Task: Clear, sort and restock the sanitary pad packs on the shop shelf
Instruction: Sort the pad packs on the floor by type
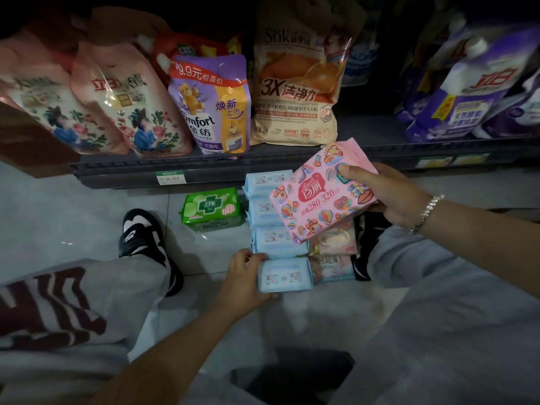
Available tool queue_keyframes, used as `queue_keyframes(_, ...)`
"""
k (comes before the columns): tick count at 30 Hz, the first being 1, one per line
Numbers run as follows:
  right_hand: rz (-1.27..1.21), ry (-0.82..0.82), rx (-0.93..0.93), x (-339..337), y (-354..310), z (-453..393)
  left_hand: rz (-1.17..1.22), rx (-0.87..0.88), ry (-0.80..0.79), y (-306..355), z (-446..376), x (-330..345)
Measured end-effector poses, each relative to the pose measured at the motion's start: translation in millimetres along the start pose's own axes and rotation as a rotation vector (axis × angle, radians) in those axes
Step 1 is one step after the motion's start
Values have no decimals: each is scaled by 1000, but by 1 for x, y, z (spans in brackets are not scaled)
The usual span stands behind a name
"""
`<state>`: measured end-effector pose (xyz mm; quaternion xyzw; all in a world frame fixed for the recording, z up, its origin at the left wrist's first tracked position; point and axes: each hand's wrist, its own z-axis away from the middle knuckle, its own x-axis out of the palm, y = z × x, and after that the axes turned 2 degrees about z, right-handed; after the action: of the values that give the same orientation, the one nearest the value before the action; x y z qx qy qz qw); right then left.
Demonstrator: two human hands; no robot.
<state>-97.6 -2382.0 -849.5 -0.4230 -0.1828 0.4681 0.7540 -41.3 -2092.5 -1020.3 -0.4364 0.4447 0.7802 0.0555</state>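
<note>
My right hand (391,194) grips a large pink pad pack (318,197) with cartoon prints and holds it tilted above the floor, in front of the shelf edge. My left hand (245,279) grips the left end of a light blue pad pack (285,274), the nearest in a row of several blue packs (268,211) lying on the floor tiles. A green pad pack (211,209) lies left of that row. Two pale pink packs (333,252) lie to the right of the blue row, partly hidden under the large pink pack.
The dark bottom shelf (204,168) holds detergent and softener pouches: pink ones (122,103) on the left, a purple Comfort pouch (213,103), a beige orange-print bag (298,80), purple bags (467,89) at right. My knees and black-and-white shoes (143,238) flank the packs.
</note>
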Motion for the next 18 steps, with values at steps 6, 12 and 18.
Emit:
queue_keyframes(6,-10,14,6,0,-1,2,192,-154,-87,4,9,5)
queue_keyframes(12,7,9,4,0,-1,2,602,-573,128,17,4,14)
queue_keyframes(18,-12,26,6,1,-2,2,573,-784,42,7,-8,3)
